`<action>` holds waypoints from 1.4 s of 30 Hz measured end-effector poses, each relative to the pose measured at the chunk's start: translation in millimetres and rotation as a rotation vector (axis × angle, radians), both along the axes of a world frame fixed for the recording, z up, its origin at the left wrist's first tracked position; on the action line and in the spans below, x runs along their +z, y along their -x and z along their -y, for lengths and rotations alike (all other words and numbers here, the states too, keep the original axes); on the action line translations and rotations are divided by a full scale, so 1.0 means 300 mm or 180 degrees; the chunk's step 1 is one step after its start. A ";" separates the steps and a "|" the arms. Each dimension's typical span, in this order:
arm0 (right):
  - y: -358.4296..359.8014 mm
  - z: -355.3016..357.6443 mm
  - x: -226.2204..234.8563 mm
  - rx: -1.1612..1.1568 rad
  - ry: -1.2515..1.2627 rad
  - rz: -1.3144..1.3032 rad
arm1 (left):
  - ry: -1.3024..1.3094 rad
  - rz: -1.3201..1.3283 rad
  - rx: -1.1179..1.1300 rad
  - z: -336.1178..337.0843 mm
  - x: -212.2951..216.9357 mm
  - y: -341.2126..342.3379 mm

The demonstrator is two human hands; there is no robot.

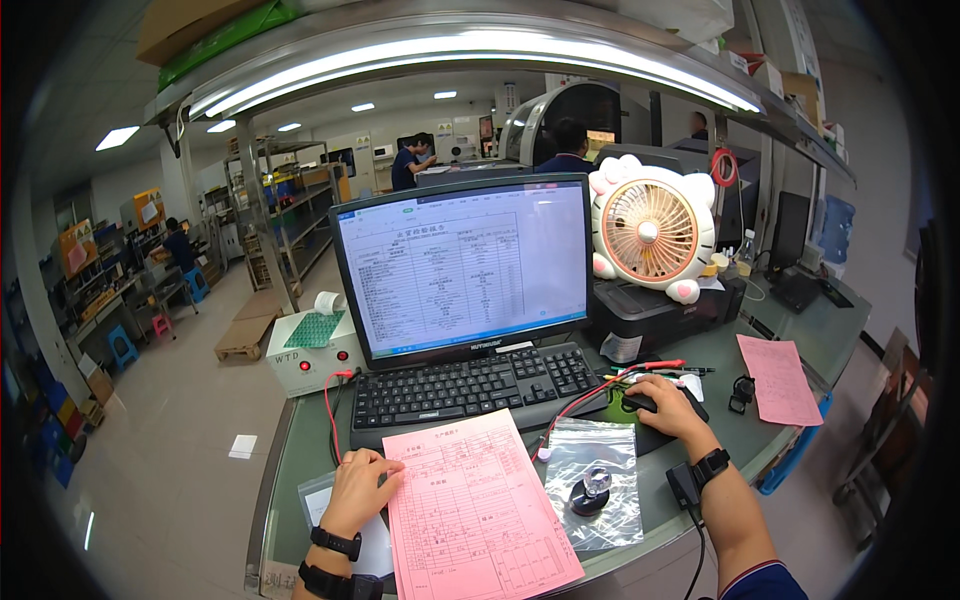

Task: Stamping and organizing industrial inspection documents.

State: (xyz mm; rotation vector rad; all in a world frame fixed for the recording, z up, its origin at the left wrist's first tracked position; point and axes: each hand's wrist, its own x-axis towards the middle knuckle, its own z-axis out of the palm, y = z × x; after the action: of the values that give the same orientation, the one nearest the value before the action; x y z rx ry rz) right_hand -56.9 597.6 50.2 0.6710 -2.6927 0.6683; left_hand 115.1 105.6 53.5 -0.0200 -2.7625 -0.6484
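A pink paper form (pixel 475 510) with a printed table and some handwriting lies in front of the keyboard. My left hand (pixel 362 492) is at its left edge, fingers bent and pinching the margin. On the right, my right hand (pixel 672 408) is closed over a black computer mouse (pixel 640 402), which it partly covers. Between my hands a clear plastic zip bag (pixel 612 450) lies flat, with a small black piece with a clear rounded top (pixel 592 490) on it. The monitor (pixel 460 265) shows a table document above the black keyboard (pixel 475 388).
A white box with red knobs (pixel 312 352) stands left of the monitor. A cat-shaped fan (pixel 648 232) sits on a black printer (pixel 665 312). Red test leads (pixel 590 394) cross beside the keyboard. Another pink sheet (pixel 778 380) lies far right. Several people work in the background.
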 end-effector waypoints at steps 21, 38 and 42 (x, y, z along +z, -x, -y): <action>0.116 0.307 0.028 0.0015 0.0033 -0.0521 | -0.0001 -0.0276 -0.0118 0.009 -0.001 0.015; -0.010 0.052 0.072 -0.0228 -0.0033 -0.0296 | 0.0112 -0.0116 -0.0047 0.007 0.005 0.006; -0.016 -0.009 0.029 -0.0015 0.0209 -0.0265 | 0.0160 -0.0057 -0.0082 0.007 0.007 0.006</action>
State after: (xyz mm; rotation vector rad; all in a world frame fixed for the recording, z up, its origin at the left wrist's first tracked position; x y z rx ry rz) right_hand -52.1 600.2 58.9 0.6604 -2.5839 0.7085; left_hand 113.4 103.4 55.5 -0.0721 -2.7650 -0.5825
